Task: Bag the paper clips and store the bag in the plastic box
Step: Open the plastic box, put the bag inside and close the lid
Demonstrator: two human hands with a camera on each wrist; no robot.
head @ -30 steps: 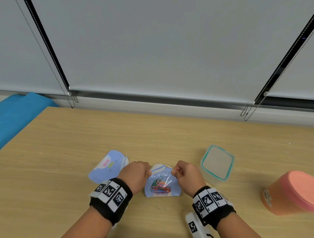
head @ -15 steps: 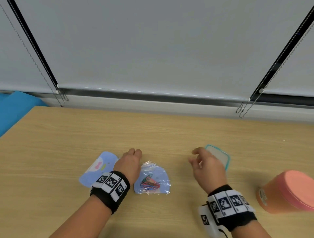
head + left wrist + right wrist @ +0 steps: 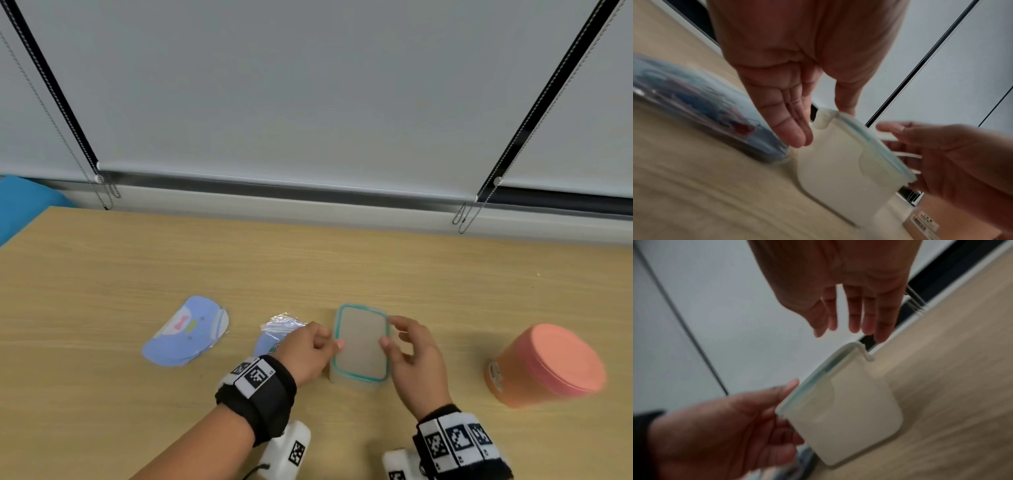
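Observation:
The plastic box [image 3: 361, 342], with its teal-rimmed lid on, stands on the wooden table [image 3: 308, 267] between my hands. My left hand [image 3: 308, 349] is at the box's left side, with the thumb on the lid's edge and straight fingers [image 3: 795, 134] along the wall. My right hand [image 3: 407, 346] hovers at the box's right side, fingers spread and holding nothing. The clear bag of coloured paper clips [image 3: 282, 325] lies flat just left of the box, partly hidden by my left hand. The wrist views are blurred; they show the box [image 3: 838, 170] and the bag [image 3: 694, 100].
A small stack of light blue printed bags [image 3: 186, 332] lies further left. An orange tub with a pink lid [image 3: 544, 366] stands at the right. Window blinds with bead chains run behind the table's far edge. A blue cloth [image 3: 20, 205] sits off the far left corner.
Both hands let go of the bag, which now lies on the table. The right hand reached the box, which now stands closer beside the bag, and the left hand moved right to it.

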